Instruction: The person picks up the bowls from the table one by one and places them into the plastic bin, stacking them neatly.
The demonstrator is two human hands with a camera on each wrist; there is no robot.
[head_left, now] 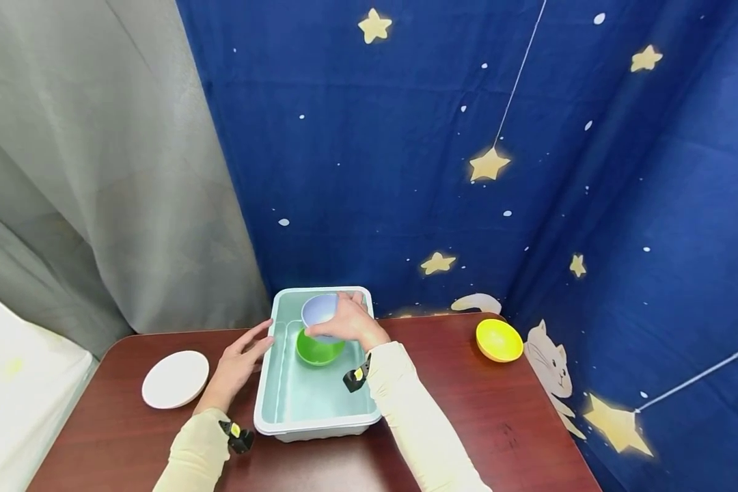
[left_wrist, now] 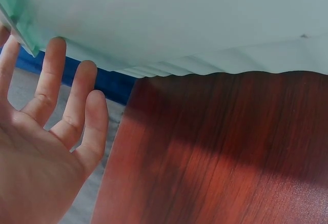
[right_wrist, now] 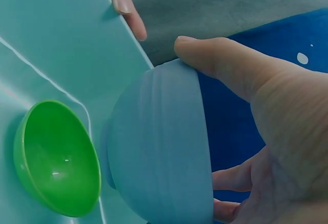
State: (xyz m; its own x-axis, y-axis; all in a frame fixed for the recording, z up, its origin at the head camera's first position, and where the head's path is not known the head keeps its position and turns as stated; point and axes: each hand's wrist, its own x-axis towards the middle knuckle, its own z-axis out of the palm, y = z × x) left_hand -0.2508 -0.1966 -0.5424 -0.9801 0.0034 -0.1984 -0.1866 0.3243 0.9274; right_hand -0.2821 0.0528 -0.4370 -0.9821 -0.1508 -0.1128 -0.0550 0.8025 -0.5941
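A light blue bowl [head_left: 317, 310] is held by its rim in my right hand [head_left: 352, 321], above the tub. In the right wrist view the thumb lies on one side of the blue bowl [right_wrist: 159, 142] and fingers on the other. Beneath it, a green bowl [head_left: 317, 350] sits inside the pale green tub [head_left: 307, 400]. My left hand [head_left: 236, 365] is at the tub's left side, fingers extended, the fingertips at its rim. The left wrist view shows that hand [left_wrist: 46, 126] with straight, spread fingers against the tub's outer wall [left_wrist: 205, 24].
On the brown table [head_left: 449, 403], a white plate [head_left: 175, 380] lies to the left. A yellow bowl [head_left: 499, 340] stands at the far right, close to the table edge. Behind the table hang a grey curtain [head_left: 178, 205] and a blue star-patterned curtain [head_left: 375, 171].
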